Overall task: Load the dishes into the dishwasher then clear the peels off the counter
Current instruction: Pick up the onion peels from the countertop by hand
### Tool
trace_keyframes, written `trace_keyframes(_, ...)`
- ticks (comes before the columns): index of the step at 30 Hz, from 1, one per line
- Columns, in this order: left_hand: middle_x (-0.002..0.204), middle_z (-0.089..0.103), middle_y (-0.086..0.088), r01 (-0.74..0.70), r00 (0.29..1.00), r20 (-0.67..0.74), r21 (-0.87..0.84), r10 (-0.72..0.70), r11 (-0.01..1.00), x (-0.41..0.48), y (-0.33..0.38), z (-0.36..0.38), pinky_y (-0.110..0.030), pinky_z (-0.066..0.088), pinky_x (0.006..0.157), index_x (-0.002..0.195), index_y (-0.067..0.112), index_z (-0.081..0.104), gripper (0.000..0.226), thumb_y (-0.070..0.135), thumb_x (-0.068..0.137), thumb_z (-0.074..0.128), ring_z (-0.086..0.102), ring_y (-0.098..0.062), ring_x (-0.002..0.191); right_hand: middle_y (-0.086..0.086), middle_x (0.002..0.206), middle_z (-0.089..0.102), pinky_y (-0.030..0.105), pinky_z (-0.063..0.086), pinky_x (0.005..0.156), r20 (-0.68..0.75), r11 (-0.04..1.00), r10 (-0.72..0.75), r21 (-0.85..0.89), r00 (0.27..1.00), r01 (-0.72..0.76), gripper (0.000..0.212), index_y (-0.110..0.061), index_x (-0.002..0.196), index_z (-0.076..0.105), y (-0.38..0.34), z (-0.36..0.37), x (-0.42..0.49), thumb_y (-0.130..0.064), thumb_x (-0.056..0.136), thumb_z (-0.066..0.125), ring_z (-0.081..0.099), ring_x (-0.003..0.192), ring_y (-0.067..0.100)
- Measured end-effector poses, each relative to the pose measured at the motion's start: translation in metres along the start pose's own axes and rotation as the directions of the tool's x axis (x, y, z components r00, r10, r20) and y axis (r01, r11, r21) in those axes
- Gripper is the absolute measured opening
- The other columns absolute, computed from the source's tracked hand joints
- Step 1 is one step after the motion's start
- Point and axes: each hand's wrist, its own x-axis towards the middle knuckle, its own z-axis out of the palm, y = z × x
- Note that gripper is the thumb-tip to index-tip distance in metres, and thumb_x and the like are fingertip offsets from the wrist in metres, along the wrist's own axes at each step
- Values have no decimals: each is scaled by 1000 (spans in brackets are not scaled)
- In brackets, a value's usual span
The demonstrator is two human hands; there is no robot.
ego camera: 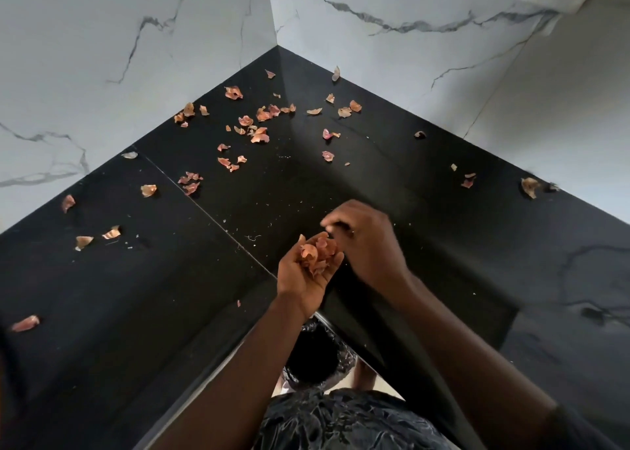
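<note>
Black counter [341, 190], peels [317, 255] heaped in left grip [303, 277], right grip [366, 243] beside

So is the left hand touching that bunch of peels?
Touching. The head view shows the bunch of peels lying in the cupped palm of the left hand.

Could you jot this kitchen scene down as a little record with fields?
place: black counter corner, marble walls
left hand: palm up, cups held peels
right hand: close over that heap, blurred; hold unclear
loose peels: scattered on counter, most near corner
bin: under counter edge, black liner
dishes: none in view
</note>
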Motion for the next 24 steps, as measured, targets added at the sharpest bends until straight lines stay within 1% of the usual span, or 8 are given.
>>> trace_keyframes(5, 118, 71, -17, 78, 997, 30, -5, -77, 997, -3, 1, 3, -43, 38, 112, 133, 6, 59, 54, 44, 108, 30, 70, -28, 103, -13, 106, 67, 19, 49, 86, 155, 999, -39, 38, 987, 33, 17, -23, 110, 73, -31, 23, -29, -20, 95, 63, 57, 100, -1)
trace_keyframes(6, 120, 71, -18, 72, 997, 31, -36, -70, 997, -2, 1, 3, -42, 44, 109, 129, 6, 63, 51, 42, 108, 33, 71, -28, 103, -13, 108, 69, 20, 48, 89, 138, 999, -30, 45, 990, 23, 18, -23, 111, 73, -27, 20, -28, -22, 95, 64, 58, 103, -1)
trace_keyframes(8, 112, 72, -19, 37, 999, 23, -104, -35, 994, 2, 1, 3, -36, 59, 86, 116, 2, 67, 43, 36, 106, 41, 73, -27, 93, -10, 106, 72, 21, 49, 90, 50, 996, 30, 78, 998, -34, 16, -22, 107, 75, -10, 5, -15, -22, 95, 65, 62, 100, 0)
trace_keyframes(10, 113, 69, -24, 48, 998, 35, -167, -43, 985, 5, -3, 3, -36, 62, 74, 114, -1, 67, 41, 33, 104, 46, 74, -33, 93, -7, 100, 74, 20, 50, 86, -75, 989, 131, 74, 989, -125, 11, -20, 101, 76, 29, -22, 4, -21, 92, 70, 66, 92, 2)
trace_keyframes(13, 122, 65, -27, 77, 996, 45, -156, -71, 985, 4, -9, 2, -38, 63, 78, 118, -2, 66, 43, 33, 103, 47, 72, -37, 101, 4, 105, 74, 25, 48, 89, -224, 928, 333, -94, 916, -360, 18, -14, 107, 75, 117, -66, 34, -18, 90, 71, 68, 97, 17)
trace_keyframes(16, 127, 64, -27, 103, 993, 69, -144, -94, 984, 0, -14, 3, -38, 62, 81, 124, -1, 65, 45, 34, 103, 48, 71, -36, 104, 17, 129, 60, 38, 46, 99, -227, 759, 532, -301, 816, -578, 37, -9, 128, 64, 204, -107, 52, -13, 91, 66, 59, 118, 36)
trace_keyframes(21, 127, 64, -28, 122, 991, 68, -104, -116, 987, -2, -22, 6, -38, 62, 84, 126, -2, 63, 46, 35, 103, 47, 71, -35, 103, 22, 140, 44, 48, 46, 101, -75, 663, 602, -508, 795, -550, 45, -11, 139, 50, 254, -124, 67, -8, 94, 57, 48, 126, 46)
trace_keyframes(24, 123, 66, -27, 131, 989, 73, -76, -126, 988, -3, -27, 10, -38, 61, 85, 128, -2, 61, 48, 36, 103, 46, 72, -35, 101, 22, 138, 42, 52, 48, 95, -74, 633, 606, -559, 792, -536, 48, -12, 140, 46, 251, -118, 72, -2, 94, 57, 45, 126, 44)
